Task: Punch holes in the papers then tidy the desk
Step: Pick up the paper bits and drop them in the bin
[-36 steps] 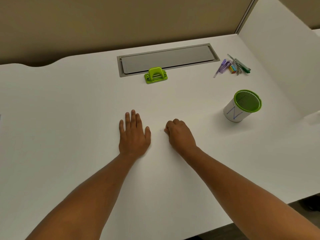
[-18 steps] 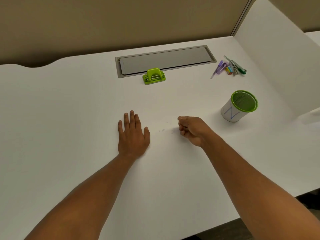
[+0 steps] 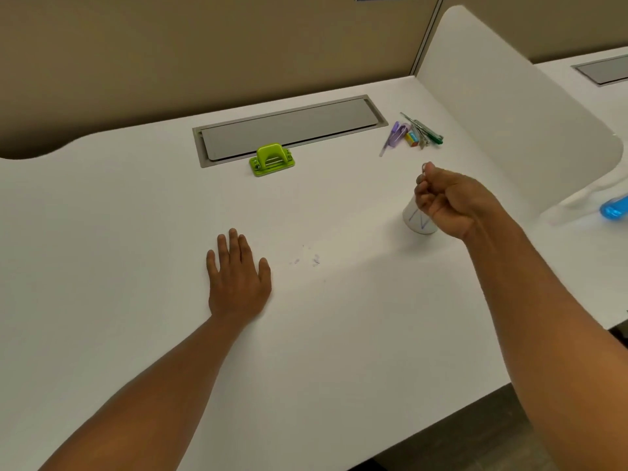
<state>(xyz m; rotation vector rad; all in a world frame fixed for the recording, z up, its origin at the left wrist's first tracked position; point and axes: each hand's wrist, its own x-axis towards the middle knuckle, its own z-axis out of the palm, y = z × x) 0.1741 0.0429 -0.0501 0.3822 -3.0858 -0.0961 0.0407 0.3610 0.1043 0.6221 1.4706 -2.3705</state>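
Observation:
My left hand lies flat on the white desk, palm down, fingers slightly apart, holding nothing. My right hand is raised above the white pen cup, fingers pinched shut on a tiny pale scrap at the fingertips. The hand hides the cup's green rim and most of its body; only its lower wall with blue scribble shows. A few small purple paper bits lie on the desk just right of my left hand. The green hole punch sits at the back by the cable hatch. No sheets of paper are in view.
A grey cable hatch is set into the desk's back. Several pens and small stationery lie at the back right. A white divider panel bounds the right side, with a blue object beyond it.
My right hand has lifted off the desk near my left hand and moved right and up to above the cup, fingers pinched. Paper bits it covered now show. My left hand has stayed put.

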